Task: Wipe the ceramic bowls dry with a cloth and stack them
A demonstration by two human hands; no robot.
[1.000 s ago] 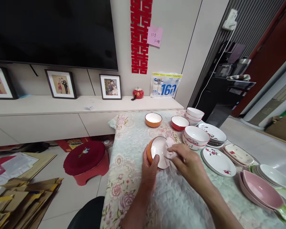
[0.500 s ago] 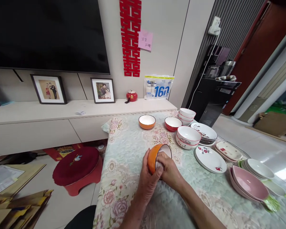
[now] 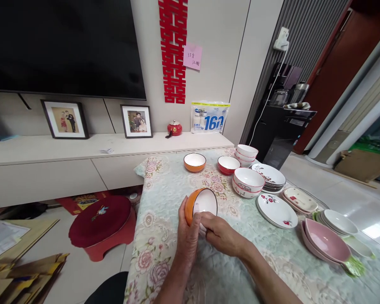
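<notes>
An orange bowl with a white inside (image 3: pixel 207 202) is tilted on its side above the flowered tablecloth (image 3: pixel 164 198). My left hand (image 3: pixel 188 232) is wrapped round its outer side and lower rim. At the near rim, the fingers of my right hand (image 3: pixel 220 232) are curled around something whitish, perhaps a cloth, mostly hidden between the hands. Beyond them stand another orange bowl (image 3: pixel 194 163) and a red bowl (image 3: pixel 228 165), both upright. To their right are white bowls with red rims, stacked (image 3: pixel 247 183).
Stacked plates (image 3: pixel 277 211), patterned square dishes (image 3: pixel 300 200), pink leaf-shaped bowls (image 3: pixel 327 240) and pale green bowls (image 3: pixel 340 221) line the right side. A red stool (image 3: pixel 101 219) stands left of the table. Behind is a white cabinet (image 3: pixel 63 156) with framed photos.
Both hands and the held bowl have shifted slightly left. The bowl's opening now shows more, and my right hand has drawn back from inside it to the near rim.
</notes>
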